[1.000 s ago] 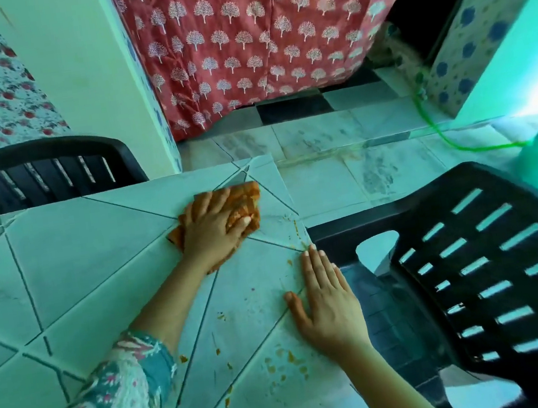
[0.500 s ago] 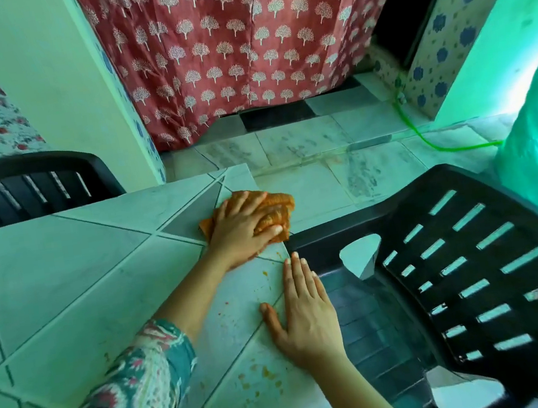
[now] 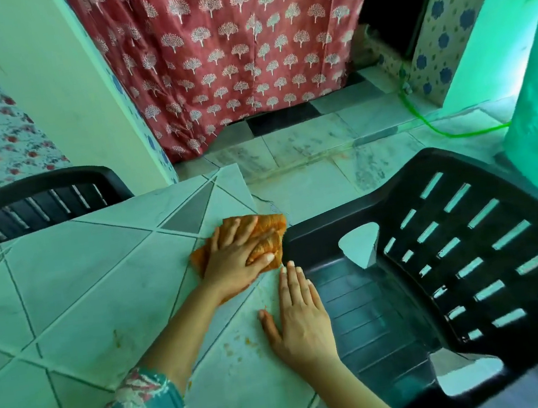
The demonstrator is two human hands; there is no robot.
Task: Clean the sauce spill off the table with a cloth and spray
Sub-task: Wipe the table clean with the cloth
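Left hand: fingers, spread flat, are pressing cloth at tabletop far edge. Sauce specks are lying bodyward, beside flat, straight-fingered right hand.

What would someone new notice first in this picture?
Probably the orange cloth under the left hand, pressed flat at the far right corner of the table, bright against the pale tiles. Next, the right hand lying flat by the table edge, with orange sauce specks beside it. The black slatted chair fills the right side, and a red tree-print curtain hangs behind.
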